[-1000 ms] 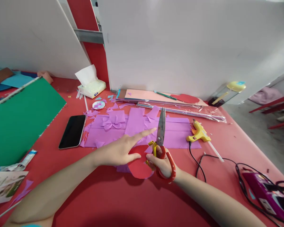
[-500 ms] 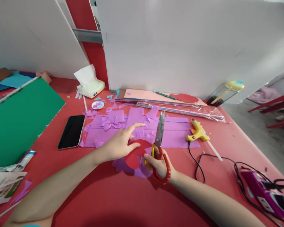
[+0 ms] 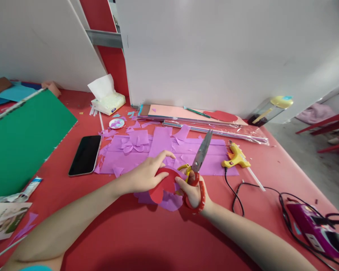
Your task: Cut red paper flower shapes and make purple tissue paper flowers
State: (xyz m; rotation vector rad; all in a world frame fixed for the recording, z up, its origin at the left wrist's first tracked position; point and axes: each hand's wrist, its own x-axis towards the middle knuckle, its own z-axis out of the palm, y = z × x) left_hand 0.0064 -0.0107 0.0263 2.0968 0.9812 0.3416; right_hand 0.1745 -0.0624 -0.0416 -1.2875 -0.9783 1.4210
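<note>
The red paper cutout (image 3: 164, 185) is pinched in the left hand (image 3: 145, 175) and lies between both hands, nearer the left. The scissors (image 3: 202, 152) are gripped in the right hand (image 3: 194, 192), blades shut, long axis angled forward-right, away from the cutout. A purple scrap (image 3: 169, 203) is underneath, on the counter (image 3: 130, 233).

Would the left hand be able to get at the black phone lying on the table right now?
Probably yes: the phone lies flat just left of the left hand, with only flat purple paper between, though that hand holds the red paper piece.
</note>
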